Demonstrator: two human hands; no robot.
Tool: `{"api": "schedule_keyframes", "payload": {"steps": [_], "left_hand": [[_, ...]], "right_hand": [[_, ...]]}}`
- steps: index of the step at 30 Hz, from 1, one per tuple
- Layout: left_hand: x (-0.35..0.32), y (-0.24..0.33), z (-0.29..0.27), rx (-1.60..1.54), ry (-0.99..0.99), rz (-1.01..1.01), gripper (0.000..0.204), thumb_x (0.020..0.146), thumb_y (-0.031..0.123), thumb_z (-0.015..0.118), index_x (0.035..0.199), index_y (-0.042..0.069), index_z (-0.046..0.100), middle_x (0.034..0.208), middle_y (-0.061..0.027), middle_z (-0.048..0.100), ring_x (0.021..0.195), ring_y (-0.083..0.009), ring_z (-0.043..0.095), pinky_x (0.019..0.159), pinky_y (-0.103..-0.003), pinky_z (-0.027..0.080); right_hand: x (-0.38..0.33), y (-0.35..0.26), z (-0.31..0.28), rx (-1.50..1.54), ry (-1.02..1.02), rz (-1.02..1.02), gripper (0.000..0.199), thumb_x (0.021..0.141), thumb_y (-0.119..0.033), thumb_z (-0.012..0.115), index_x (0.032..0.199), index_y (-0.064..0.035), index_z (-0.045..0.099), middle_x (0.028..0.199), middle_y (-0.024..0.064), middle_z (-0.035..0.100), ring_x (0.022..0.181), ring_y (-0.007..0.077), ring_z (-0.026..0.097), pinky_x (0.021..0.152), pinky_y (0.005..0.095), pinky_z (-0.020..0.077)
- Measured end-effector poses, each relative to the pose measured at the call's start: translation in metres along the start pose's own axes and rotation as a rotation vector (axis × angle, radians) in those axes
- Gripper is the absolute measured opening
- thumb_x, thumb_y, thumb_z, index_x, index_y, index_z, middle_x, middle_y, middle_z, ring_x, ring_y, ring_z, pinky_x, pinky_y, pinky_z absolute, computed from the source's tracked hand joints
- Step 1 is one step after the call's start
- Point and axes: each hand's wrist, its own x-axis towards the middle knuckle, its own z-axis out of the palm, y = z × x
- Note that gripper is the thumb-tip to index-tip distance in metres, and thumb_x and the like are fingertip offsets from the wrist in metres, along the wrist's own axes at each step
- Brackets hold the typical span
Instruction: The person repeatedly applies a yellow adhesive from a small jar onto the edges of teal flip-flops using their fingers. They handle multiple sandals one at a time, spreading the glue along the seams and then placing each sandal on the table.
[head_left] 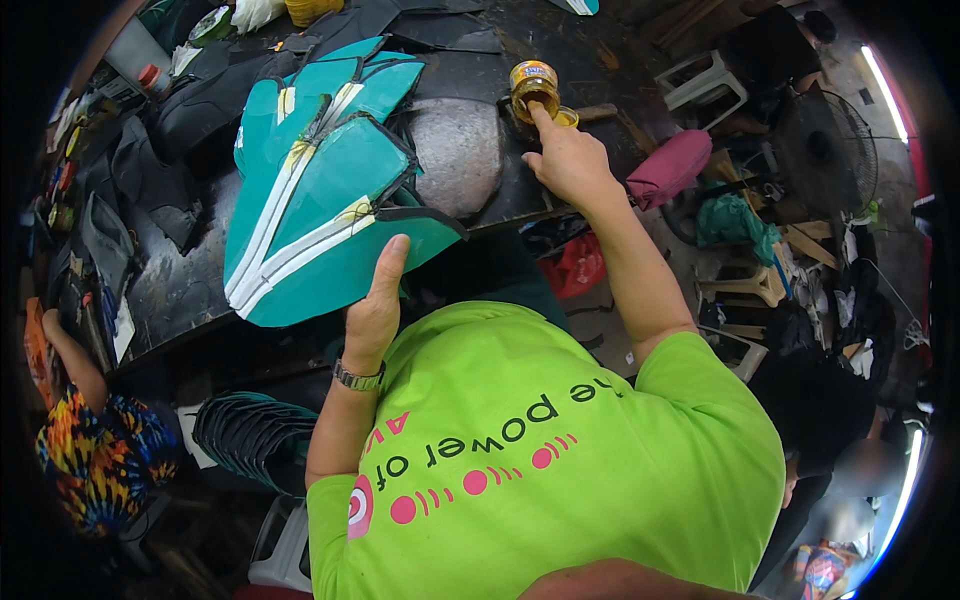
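Observation:
Teal sheet pieces [345,175] with white stripes, yellow patches and black edging lie overlapped at the table's near edge. My left hand [375,310] grips the nearest teal piece by its edge, thumb on top and fingers hidden beneath. To the right, my right hand [572,165] dips a stretched finger into the mouth of a small jar [533,76] with a yellow label, its thumb held apart. What the jar contains is not clear. A yellow lid [568,117] sits beside the jar. Between my hands is a rounded grey slab [458,158].
Dark cut pieces [155,180] cover the table's left and back. A wooden handle [598,112] lies beside the lid. A pink bundle [672,168] is at the right edge. Below left, a stack of dark-edged teal pieces [250,435] stands near a person in a colourful shirt [105,455].

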Motion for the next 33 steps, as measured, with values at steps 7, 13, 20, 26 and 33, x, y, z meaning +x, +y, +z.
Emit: {"api": "schedule_keyframes", "payload": {"steps": [7,13,20,26,33], "left_hand": [[-0.003,-0.01,0.003,-0.102,0.039,-0.039,0.027,0.099,0.009,0.061,0.121,-0.006,0.064,0.117,-0.0084,0.066,0.106,-0.0131,0.062,0.097,-0.026,0.049],[0.002,-0.02,0.007,0.018,0.08,0.005,0.026,0.098,0.009,0.064,0.119,-0.005,0.065,0.114,-0.0077,0.067,0.101,-0.0125,0.063,0.092,-0.026,0.051],[-0.006,-0.003,0.024,0.223,0.116,0.197,0.025,0.096,0.01,0.066,0.116,-0.006,0.067,0.108,-0.0063,0.068,0.096,-0.0119,0.064,0.088,-0.026,0.052],[-0.007,-0.006,0.021,-0.026,0.098,0.066,0.026,0.099,0.009,0.061,0.12,-0.006,0.064,0.115,-0.0089,0.066,0.103,-0.0137,0.063,0.093,-0.027,0.051],[-0.007,-0.009,0.014,0.109,0.005,0.155,0.029,0.102,0.007,0.054,0.126,-0.008,0.06,0.124,-0.0126,0.063,0.113,-0.0164,0.06,0.101,-0.03,0.047]], "right_hand": [[-0.013,-0.01,-0.019,-0.055,-0.002,-0.045,0.045,0.088,-0.031,0.067,0.125,-0.0082,0.056,0.101,0.0211,0.067,0.088,0.0387,0.067,0.075,0.0473,0.0532],[-0.045,-0.032,-0.056,0.467,0.197,-0.321,0.036,0.095,-0.036,0.062,0.108,-0.003,0.07,0.106,0.0151,0.064,0.096,0.0303,0.066,0.082,0.0382,0.0524],[-0.051,-0.09,-0.003,1.278,0.142,-0.609,0.053,0.102,-0.041,0.05,0.144,-0.0091,0.051,0.155,0.0188,0.031,0.147,0.0318,0.022,0.118,0.0426,0.0169],[-0.053,-0.1,0.019,1.144,0.127,-0.58,0.063,0.104,-0.049,0.04,0.148,-0.0042,0.043,0.162,0.0158,0.022,0.151,0.0313,0.012,0.12,0.0432,0.011],[-0.059,-0.099,0.015,0.919,0.191,-0.673,0.057,0.097,-0.053,0.053,0.144,-0.0219,0.053,0.162,0.0113,0.024,0.152,0.0346,0.004,0.114,0.0633,-0.0029]]}}
